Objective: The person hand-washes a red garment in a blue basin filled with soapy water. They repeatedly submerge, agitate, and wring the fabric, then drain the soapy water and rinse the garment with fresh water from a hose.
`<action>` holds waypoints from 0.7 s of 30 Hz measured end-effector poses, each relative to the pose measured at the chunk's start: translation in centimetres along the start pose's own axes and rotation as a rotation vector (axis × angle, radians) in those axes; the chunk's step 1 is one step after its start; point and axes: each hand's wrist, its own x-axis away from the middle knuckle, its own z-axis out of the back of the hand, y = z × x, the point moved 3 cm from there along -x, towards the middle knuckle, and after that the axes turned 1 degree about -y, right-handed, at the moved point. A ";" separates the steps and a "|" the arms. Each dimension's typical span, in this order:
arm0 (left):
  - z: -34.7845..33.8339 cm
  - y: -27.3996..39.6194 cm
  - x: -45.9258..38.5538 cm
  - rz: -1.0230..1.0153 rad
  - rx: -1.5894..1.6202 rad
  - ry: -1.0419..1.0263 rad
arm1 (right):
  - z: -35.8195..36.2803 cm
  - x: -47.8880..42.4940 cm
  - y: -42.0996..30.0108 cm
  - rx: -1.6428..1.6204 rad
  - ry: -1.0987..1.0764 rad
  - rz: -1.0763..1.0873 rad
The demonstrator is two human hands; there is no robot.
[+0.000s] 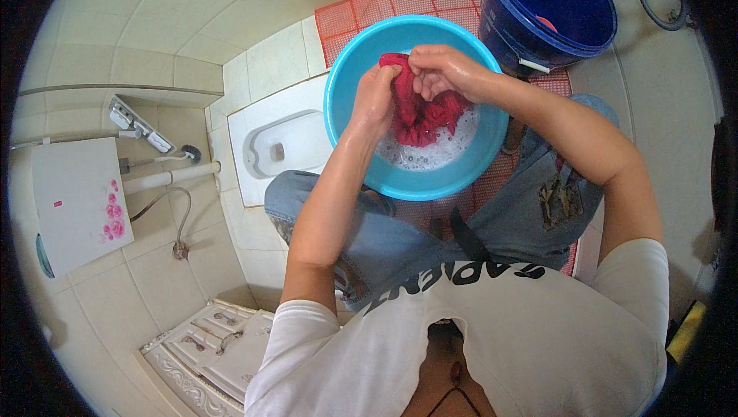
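A wet red cloth (418, 120) is bunched up over a light-blue plastic basin (415, 186), its lower folds in sudsy water (424, 154). Gripping the cloth's upper left part is my left hand (375, 94), the thumb pressed on top of the fabric. My right hand (447, 71) faces it from the right, fingers curled and fingertips at the cloth's upper edge. Part of the fabric is hidden behind the right hand. Both hands look wet and are above the water, inside the basin's rim.
A dark-blue bucket (507, 36) with a white handle grip stands beyond the basin, at right. Red mesh matting (398, 5) lies underneath. To the left are a squat toilet (288, 140), a white cistern (81, 203) and a brush (187, 154). My bent knees flank the basin.
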 end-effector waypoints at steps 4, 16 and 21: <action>-0.2 0.1 0.1 0.003 0.000 0.041 | 0.0 0.0 -0.1 -0.004 0.007 0.006; 0.0 -0.6 -0.3 0.026 0.178 -0.059 | 0.3 -0.2 -1.0 0.150 0.139 0.098; -1.0 -0.2 0.5 -0.061 0.013 -0.062 | 1.1 -0.7 -1.7 0.300 0.286 0.324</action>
